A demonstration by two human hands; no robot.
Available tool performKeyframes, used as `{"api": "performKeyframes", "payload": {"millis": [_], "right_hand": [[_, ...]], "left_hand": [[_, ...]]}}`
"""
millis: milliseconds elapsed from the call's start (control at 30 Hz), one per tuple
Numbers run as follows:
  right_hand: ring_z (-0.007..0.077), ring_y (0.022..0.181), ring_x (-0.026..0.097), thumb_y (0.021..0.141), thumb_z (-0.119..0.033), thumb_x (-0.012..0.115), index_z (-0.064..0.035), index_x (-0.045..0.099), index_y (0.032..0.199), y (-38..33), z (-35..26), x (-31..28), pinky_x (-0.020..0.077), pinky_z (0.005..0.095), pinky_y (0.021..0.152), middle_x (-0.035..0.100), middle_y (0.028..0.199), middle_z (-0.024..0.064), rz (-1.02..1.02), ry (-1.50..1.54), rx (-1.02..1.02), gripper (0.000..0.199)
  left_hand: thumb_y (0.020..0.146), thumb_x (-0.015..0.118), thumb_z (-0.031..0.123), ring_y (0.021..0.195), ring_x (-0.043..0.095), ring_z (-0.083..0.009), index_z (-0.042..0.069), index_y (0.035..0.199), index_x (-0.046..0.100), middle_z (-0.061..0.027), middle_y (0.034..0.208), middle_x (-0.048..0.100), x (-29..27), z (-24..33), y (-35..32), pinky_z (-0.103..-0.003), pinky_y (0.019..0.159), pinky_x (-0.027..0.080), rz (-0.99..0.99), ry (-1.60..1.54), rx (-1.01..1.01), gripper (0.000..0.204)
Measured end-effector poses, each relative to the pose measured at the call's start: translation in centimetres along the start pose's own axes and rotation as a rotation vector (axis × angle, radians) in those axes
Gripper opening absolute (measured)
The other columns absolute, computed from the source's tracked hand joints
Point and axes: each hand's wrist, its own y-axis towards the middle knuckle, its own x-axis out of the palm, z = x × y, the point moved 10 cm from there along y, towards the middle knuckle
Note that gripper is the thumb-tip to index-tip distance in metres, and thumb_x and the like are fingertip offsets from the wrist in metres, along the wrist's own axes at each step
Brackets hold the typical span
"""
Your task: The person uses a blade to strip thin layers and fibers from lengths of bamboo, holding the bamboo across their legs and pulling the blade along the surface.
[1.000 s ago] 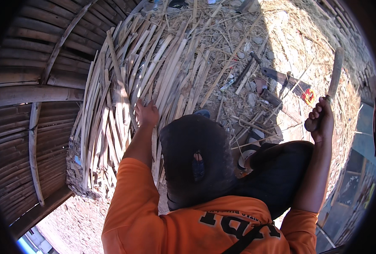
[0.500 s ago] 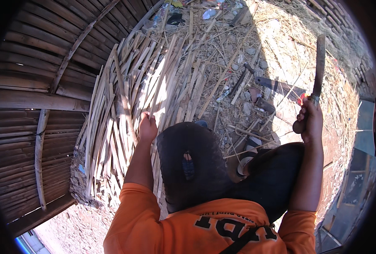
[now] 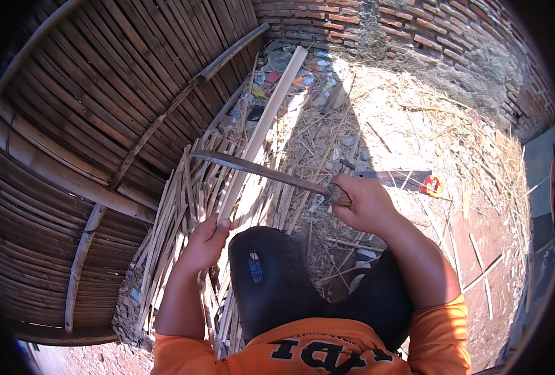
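My left hand (image 3: pixel 210 241) is closed around the lower end of a long, pale bamboo strip (image 3: pixel 268 117), which slants up and away to the right. In my right hand (image 3: pixel 363 204) is the wooden handle of a machete (image 3: pixel 262 170). Its dark blade points left and lies across the strip in this view; whether it touches the strip I cannot tell. Beneath both hands is a pile of split bamboo strips (image 3: pixel 183 199), spread on the ground left of my knees.
A handsaw (image 3: pixel 397 179) with a red and yellow handle lies on the straw-strewn ground to the right. Along the left stands a bamboo slat wall (image 3: pixel 59 206). A brick wall (image 3: pixel 415 34) closes the far side, with scattered rubbish (image 3: pixel 271 78) near its corner.
My right hand has swung the machete from upright at the right to across the middle, blade pointing left. My left hand has raised a bamboo strip off the pile. The view has tilted farther ahead.
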Motion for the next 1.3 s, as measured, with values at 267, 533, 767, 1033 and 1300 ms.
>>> {"api": "performKeyframes", "payload": {"millis": [267,533,767,1033,1300], "right_hand": [[0.0345,0.078,0.069,0.077,-0.023,0.072,-0.0107,0.057,0.095,-3.4,3.9,2.5,0.0547,0.0488,0.066,0.066,0.08,0.0094,-0.058,-0.216,-0.057,0.026],[0.0357,0.076,0.068,0.075,-0.019,0.074,-0.0094,0.059,0.095,-5.2,5.2,3.8,0.0536,0.0498,0.067,0.064,0.076,0.012,-0.014,-0.179,-0.068,0.026],[0.04,0.081,0.068,0.078,-0.018,0.074,-0.009,0.062,0.104,-5.2,6.6,0.7,0.0537,0.0515,0.072,0.067,0.083,0.0166,0.114,-0.123,0.04,0.03],[0.0385,0.084,0.07,0.08,-0.022,0.072,-0.0085,0.058,0.102,-3.8,8.2,2.0,0.0554,0.0511,0.073,0.068,0.083,0.0154,0.023,-0.157,0.086,0.03],[0.0438,0.083,0.066,0.078,-0.017,0.072,-0.0069,0.058,0.101,-2.7,10.5,1.2,0.0535,0.0529,0.074,0.067,0.086,0.021,0.152,-0.157,0.131,0.029]], "left_hand": [[0.108,0.047,0.036,0.066,0.053,-0.017,0.001,0.099,0.064,-0.0073,0.071,0.057,6.8,1.5,-9.9,-0.035,0.064,0.044,0.081,0.195,0.041,0.039],[0.108,0.047,0.034,0.063,0.057,-0.0181,0.001,0.096,0.062,-0.0089,0.067,0.058,11.2,-0.3,-10.4,-0.035,0.06,0.043,0.113,0.194,-0.007,0.038],[0.109,0.046,0.035,0.062,0.05,-0.0134,0.002,0.094,0.06,-0.0039,0.067,0.054,13.1,3.7,-6.6,-0.033,0.059,0.042,0.006,0.056,0.073,0.04],[0.108,0.046,0.03,0.072,0.065,-0.0332,0.0,0.096,0.061,-0.018,0.076,0.064,13.9,6.3,-5.0,-0.041,0.068,0.048,0.063,0.323,0.178,0.036],[0.107,0.046,0.03,0.075,0.065,-0.0392,-0.001,0.097,0.06,-0.0212,0.079,0.064,13.8,5.6,-4.9,-0.043,0.07,0.048,0.026,0.283,0.169,0.035]]}}
